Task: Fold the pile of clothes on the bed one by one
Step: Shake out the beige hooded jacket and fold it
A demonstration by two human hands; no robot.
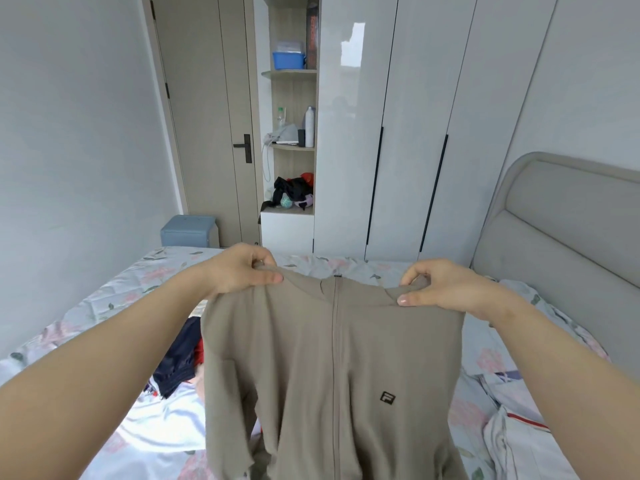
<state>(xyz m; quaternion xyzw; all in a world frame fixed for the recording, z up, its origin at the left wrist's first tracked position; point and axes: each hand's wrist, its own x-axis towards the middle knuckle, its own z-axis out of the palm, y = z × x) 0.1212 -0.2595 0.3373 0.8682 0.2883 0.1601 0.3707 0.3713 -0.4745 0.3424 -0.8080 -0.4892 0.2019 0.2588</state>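
We pinch the jacket at its shoulders, left hand and right hand level; it hangs lengthwise toward six o'clock over the bed.

- The jacket is matt beige knit cloth, soft and finely textured, with a zip in the same colour and a small dark stitched logo.
- The bed sheet is matt quilted cloth with a printed flower pattern.
- The navy garment is smooth cloth with a faint sheen.
- The wardrobe doors are white and high-gloss, mirroring a bright patch.
- The headboard is padded, smooth, grey and leather-like, with a dull finish.
- The door has a matt wood-grain surface; its handle looks like dark matt metal.
- The basin is shiny blue plastic.
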